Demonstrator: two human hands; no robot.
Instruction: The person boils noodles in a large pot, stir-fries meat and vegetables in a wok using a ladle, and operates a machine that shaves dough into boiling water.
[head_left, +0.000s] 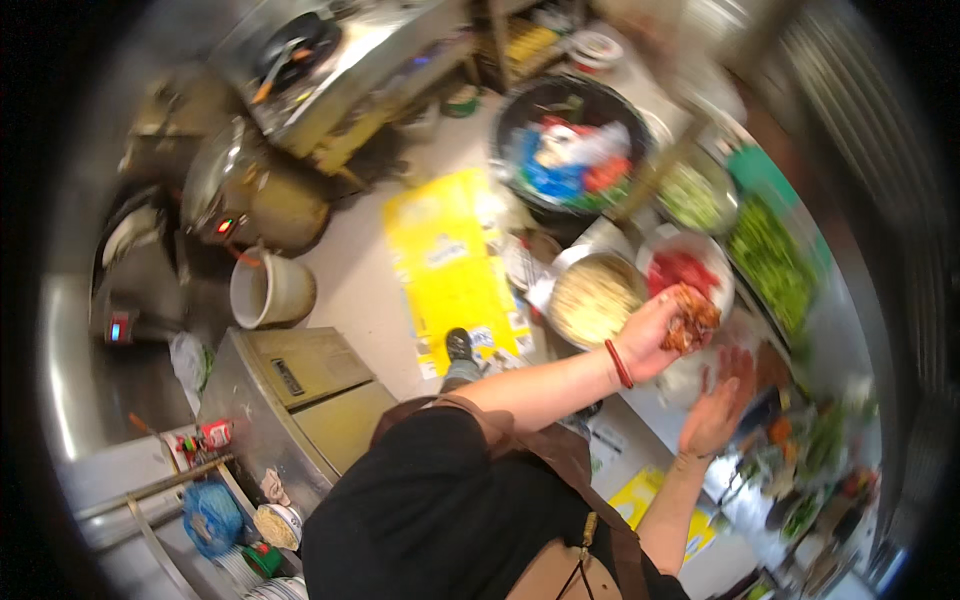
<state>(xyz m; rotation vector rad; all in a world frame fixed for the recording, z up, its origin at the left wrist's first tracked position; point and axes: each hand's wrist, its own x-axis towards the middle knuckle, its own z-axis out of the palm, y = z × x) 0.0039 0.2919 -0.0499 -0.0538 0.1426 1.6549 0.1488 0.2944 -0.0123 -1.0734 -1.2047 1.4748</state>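
My left hand (656, 334), with a red bracelet at its wrist, grips a clump of reddish-brown food (690, 319) that looks like sauced or marinated meat. It is over the near edge of a white bowl (724, 259) with red food, probably raw meat (679, 271), inside. Just beside the wrist stands a metal bowl (559, 319) filled with pale yellow shreds (596, 296). My right hand (720, 405) holds nothing; its fingers are apart, somewhat blurred, above the counter to the right of the left hand.
A large black tub (510, 176) with plastic bags stands beyond the bowls. Chopped greens (772, 262) and a bowl of pale green pieces (694, 196) lie at the right. Yellow cardboard (435, 277) covers the floor. A steel cabinet (262, 397) and white bucket (289, 292) are at left.
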